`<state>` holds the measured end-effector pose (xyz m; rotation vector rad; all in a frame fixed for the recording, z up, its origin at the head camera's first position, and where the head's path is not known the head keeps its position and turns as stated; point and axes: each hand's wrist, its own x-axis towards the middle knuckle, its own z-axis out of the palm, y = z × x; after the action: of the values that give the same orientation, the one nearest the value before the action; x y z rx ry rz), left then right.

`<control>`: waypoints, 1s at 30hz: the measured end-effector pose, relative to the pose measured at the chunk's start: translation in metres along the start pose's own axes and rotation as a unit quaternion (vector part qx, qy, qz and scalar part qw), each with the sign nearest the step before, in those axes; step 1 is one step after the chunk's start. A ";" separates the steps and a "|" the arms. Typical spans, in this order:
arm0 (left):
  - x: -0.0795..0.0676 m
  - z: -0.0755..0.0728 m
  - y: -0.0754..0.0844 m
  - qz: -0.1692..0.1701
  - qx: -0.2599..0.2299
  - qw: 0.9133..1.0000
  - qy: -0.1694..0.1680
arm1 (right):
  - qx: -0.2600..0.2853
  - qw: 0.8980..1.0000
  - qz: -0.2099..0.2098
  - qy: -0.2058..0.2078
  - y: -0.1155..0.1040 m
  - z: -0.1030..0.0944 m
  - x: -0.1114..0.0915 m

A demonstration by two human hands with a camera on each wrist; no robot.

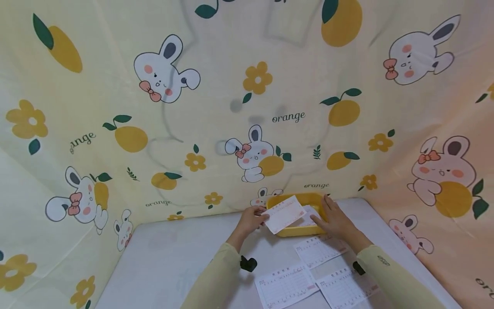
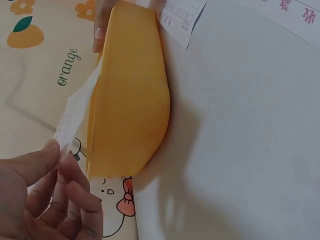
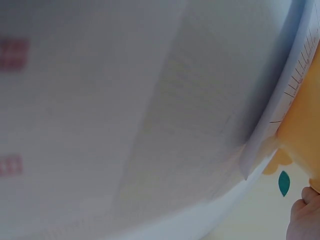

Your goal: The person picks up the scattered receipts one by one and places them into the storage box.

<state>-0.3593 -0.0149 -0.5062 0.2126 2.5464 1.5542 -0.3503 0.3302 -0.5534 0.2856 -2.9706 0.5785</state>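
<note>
My left hand (image 1: 252, 219) pinches a white printed slip (image 1: 284, 213) by its left edge, between thumb and fingers. The slip is tilted over the near left part of a yellow plastic basket (image 1: 295, 232). At the basket's right end my right hand (image 1: 339, 221) grips the wall, its thumb reaching over the inside. Another printed slip (image 1: 308, 216) lies in the basket, partly covered by the held one. From the left wrist, the held slip (image 2: 75, 117) appears nearly edge-on beside the basket (image 2: 132, 95). Blurred paper (image 3: 100, 120) fills most of the right wrist view.
Several printed forms lie on the white table in front of the basket: one near it (image 1: 320, 251), one to the left (image 1: 286, 285), one to the right (image 1: 347, 288) partly under the right forearm. A patterned cloth wall (image 1: 216, 116) stands behind the basket and along both sides.
</note>
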 end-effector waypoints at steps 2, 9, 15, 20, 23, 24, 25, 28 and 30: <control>0.002 0.002 -0.001 -0.002 0.003 1.000 -0.002 | 0.001 1.000 0.000 0.000 0.000 0.001 0.000; 0.009 0.007 -0.006 0.002 0.002 1.000 -0.006 | 0.000 1.000 -0.007 0.004 -0.002 0.000 -0.001; 0.009 0.008 -0.004 0.009 0.014 1.000 -0.006 | -0.005 1.000 -0.003 0.007 -0.002 0.000 0.000; 0.006 0.010 0.001 0.004 0.034 0.999 -0.002 | -0.002 1.000 -0.002 0.004 -0.003 -0.001 0.000; 0.004 0.011 0.002 0.006 0.035 0.999 -0.002 | 0.000 1.000 -0.005 0.003 -0.001 0.000 0.000; 0.003 0.011 0.003 0.012 0.035 0.999 -0.002 | 0.000 1.000 -0.005 0.003 -0.001 0.001 0.000; 0.003 0.012 0.003 0.015 0.032 0.999 -0.004 | 0.000 1.000 -0.005 0.003 0.000 0.001 0.000; 0.001 0.013 0.004 0.025 0.025 0.999 -0.007 | -0.002 1.000 -0.004 0.005 0.000 0.002 0.000; 0.001 0.013 0.004 0.028 0.018 0.999 -0.008 | -0.003 1.000 -0.005 0.008 0.001 0.002 0.000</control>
<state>-0.3572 -0.0012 -0.5086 0.3030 2.5791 1.5190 -0.3508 0.3302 -0.5554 0.2952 -2.9537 0.5691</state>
